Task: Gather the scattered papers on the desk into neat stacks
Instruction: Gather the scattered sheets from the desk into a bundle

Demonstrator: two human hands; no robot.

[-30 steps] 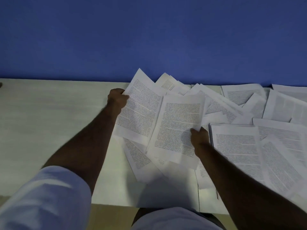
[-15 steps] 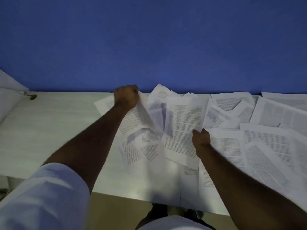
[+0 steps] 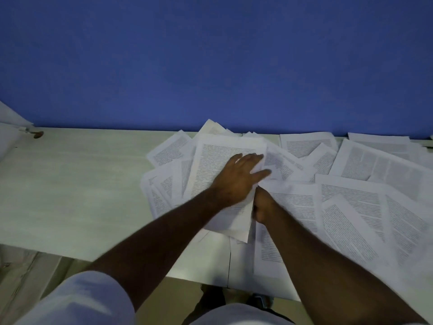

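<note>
My left hand is pressing flat, fingers straight, on the top sheet; my right hand is gripping its edge, fingertips hidden underneath.

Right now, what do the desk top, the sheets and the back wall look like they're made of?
Desk top: pale, probably laminate or painted board; faint streaky grain, dull sheen, and a seam near the front edge.
Printed sheets: thin white office paper, matte; they curl and overlap, and the bundle under the left hand bends.
Wall: smooth matte blue, likely painted; no texture visible.
</note>
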